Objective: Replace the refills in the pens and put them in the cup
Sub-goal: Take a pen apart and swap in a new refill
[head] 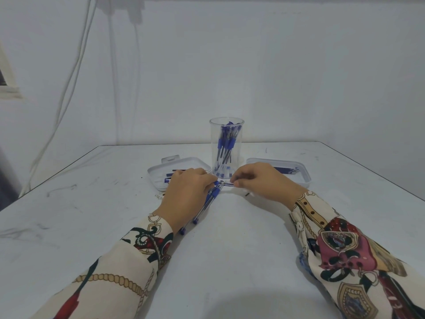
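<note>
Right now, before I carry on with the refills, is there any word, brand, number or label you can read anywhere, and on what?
None can be read.
Pens in the clear cup: any barrel print is too small and blurred.
Pens under the left hand: no legible marking.
Refills in the right tray and left tray: no readable text.
Sleeve crests: emblem shapes only, any lettering is blurred.
</note>
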A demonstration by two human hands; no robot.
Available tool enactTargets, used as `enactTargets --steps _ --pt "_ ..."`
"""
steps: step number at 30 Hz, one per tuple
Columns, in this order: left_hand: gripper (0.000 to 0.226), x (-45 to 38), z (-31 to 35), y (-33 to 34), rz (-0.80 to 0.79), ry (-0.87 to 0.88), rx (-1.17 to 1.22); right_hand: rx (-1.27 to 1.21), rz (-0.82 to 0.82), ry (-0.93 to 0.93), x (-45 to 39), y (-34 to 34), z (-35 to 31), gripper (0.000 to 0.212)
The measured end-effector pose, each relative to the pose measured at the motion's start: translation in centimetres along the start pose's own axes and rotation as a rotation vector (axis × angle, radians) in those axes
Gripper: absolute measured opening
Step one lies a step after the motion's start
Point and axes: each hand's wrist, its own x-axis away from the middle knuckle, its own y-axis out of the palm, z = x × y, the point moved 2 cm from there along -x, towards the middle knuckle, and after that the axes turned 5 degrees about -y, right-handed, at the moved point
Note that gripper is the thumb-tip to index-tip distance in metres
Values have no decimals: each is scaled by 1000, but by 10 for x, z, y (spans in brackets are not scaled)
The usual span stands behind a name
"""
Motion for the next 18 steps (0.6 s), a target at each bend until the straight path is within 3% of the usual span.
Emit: enactTargets --steps 11,18 --pt "28 3 5 -1 -2 31 54 -190 -23 -16 2 -2 -2 7" --pt "30 5 7 0 127 132 74 -338 -50 -19 4 -5 -6 4"
